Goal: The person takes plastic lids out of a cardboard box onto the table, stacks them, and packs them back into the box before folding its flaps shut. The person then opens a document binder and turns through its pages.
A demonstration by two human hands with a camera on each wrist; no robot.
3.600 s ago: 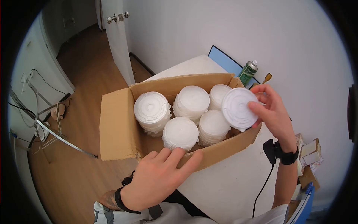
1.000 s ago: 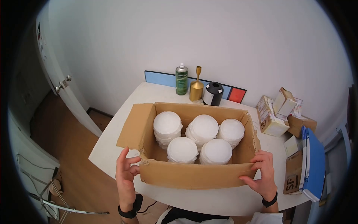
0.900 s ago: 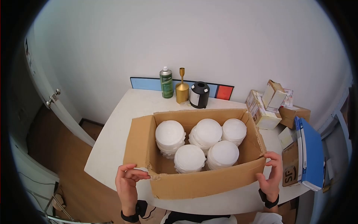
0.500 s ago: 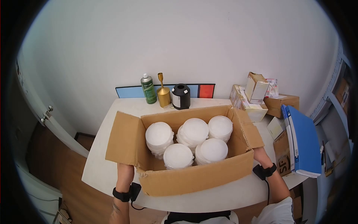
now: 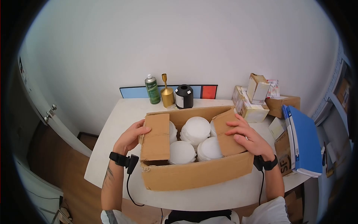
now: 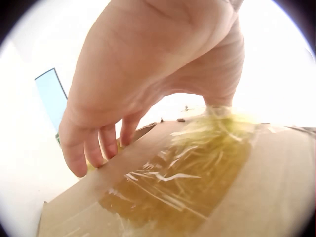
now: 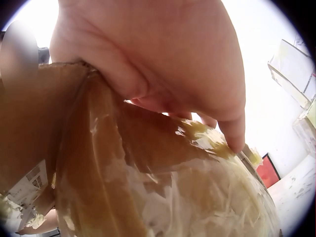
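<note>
An uncovered-topped cardboard box holds several stacks of round white lids. Its left flap and right flap lean inward over the outer stacks. The left hand touches the left flap, thumb on top and fingers near the outer edge. On the right flap rests the right hand, fingers spread. In the left wrist view, the left fingers lie relaxed along taped cardboard; the right wrist view shows the right hand over taped cardboard.
Behind the box on the white table stand a green spray can, a gold candlestick and a black container. Small boxes and a blue binder are at the right. A door is at the left.
The right hand earlier held a lid, which it has let go. Both hands went from the box's front corners to its outer ends, then up; both end flaps have swung inward.
</note>
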